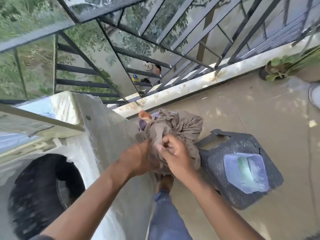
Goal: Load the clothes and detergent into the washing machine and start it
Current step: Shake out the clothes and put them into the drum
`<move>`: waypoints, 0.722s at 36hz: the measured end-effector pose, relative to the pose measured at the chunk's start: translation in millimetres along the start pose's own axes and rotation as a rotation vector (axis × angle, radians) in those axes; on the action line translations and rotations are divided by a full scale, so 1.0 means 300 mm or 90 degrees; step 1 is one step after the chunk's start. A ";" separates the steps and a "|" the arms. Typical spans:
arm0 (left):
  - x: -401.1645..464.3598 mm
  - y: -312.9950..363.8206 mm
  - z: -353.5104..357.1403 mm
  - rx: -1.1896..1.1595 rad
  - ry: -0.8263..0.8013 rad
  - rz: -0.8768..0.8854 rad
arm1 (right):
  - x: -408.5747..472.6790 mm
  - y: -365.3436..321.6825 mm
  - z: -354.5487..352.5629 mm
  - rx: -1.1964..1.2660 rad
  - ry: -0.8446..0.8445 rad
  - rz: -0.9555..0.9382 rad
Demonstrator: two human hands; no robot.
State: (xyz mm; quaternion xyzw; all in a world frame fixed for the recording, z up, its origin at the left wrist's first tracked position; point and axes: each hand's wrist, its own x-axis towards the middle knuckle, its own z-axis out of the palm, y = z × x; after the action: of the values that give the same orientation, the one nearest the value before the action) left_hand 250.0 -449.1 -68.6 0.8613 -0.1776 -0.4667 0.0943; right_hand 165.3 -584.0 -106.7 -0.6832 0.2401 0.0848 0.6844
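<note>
I hold a bundle of clothes (174, 126), mostly brown-grey cloth with bits of orange and purple, in the middle of the view. My left hand (142, 158) and my right hand (174, 153) both grip it from below. The white washing machine (97, 135), wrapped in clear plastic, stands to the left, and its round drum opening (46, 191) shows dark. To the right a dark plastic stool (230, 149) carries a clear plastic container (245, 172) with pale contents.
A black metal railing (155, 54) on a low white ledge (190, 87) runs along the balcony edge behind the bundle. A potted plant (275, 70) stands at the far right. Tiled floor (251, 108) lies open to the right. My leg in jeans (166, 217) is below.
</note>
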 end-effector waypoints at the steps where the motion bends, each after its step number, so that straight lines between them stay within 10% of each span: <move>1: -0.026 0.009 -0.005 -0.011 0.014 -0.001 | -0.033 -0.051 0.010 0.046 0.003 -0.006; 15: -0.301 -0.033 -0.042 -0.179 0.236 0.153 | -0.291 -0.390 -0.131 0.172 0.006 -0.147; 21: -0.445 -0.021 -0.131 -0.242 0.227 0.250 | -0.204 -0.245 -0.217 -0.198 0.151 -0.030; 26: -0.562 0.015 -0.207 -0.327 0.224 0.395 | -0.138 -0.127 -0.242 -0.598 -0.069 -0.018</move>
State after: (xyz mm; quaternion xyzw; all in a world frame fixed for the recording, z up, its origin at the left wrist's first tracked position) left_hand 216.5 -387.1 96.8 0.7820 -0.2875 -0.2913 0.4701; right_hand 130.8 -648.1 -50.8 -0.9167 0.1302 0.2103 0.3137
